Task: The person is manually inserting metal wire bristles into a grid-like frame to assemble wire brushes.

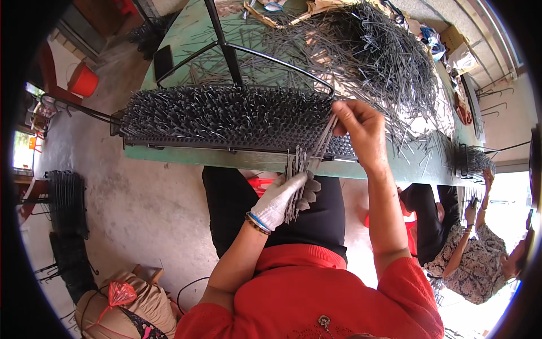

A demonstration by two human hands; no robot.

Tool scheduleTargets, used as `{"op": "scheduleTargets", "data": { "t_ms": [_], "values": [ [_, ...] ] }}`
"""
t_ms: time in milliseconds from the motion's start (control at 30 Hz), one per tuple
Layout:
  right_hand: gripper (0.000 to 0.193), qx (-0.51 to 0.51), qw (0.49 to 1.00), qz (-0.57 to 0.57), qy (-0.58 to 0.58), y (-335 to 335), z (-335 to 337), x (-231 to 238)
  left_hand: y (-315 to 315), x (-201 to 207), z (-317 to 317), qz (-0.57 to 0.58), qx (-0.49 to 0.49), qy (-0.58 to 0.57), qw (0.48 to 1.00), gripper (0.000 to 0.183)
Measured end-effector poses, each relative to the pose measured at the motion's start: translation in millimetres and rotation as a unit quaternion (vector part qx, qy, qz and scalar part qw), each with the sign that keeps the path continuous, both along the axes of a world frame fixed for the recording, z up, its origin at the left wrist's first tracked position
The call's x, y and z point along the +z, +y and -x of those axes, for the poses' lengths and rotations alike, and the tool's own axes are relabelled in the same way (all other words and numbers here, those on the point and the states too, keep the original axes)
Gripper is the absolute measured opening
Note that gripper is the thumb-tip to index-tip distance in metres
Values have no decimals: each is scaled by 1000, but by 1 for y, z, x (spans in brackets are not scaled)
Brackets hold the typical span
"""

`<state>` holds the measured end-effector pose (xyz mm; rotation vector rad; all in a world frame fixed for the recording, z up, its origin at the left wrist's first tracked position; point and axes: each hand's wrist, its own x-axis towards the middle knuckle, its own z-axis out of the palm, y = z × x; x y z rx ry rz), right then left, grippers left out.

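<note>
- My left hand (280, 199) wears a soft white cloth glove, and it is closed around a bunch of thin grey metal pins (296, 172).
- The pins are long, stiff and shiny, and they stick up out of my fist like a little bundle of straws.
- My left arm comes up from the bottom and bends at the wrist, where I wear thin bracelets (257, 221).
- My right hand (360, 129) is bare, and its fingertips pinch a few pins (326, 137) at their top ends (thumb and first fingers pressed together).
- Those pins slant down from my right hand to the bunch in my left.
- My right arm reaches straight up from my red sleeve (407, 294).
- Just behind the pins sits a long black rack (226, 118), prickly all over with pins standing up.
- It rests on a green table (186, 153), near its front edge.
- Farther back lies a big messy heap of loose pins (372, 56).
</note>
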<state>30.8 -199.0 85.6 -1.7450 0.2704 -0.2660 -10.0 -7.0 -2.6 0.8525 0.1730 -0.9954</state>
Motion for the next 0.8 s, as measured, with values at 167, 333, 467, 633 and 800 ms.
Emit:
{"op": "scheduleTargets", "data": {
  "t_ms": [167,333,467,633,800],
  "values": [
    [24,118,987,37,105,3,13,-22,-3,9,0,48,28,56,997,27],
    [19,116,983,50,133,8,19,-28,-7,3,6,-33,-2,-50,998,22],
    [20,81,991,20,104,0,22,-31,-7,1,6,-26,17,-17,999,20],
    [15,-42,998,-8,-50,4,10,-14,-6,1,4,3,13,21,1000,23],
    [8,-40,968,144,-201,19,-9,-17,-9,-1,5,28,16,21,999,28]
  ]
}}
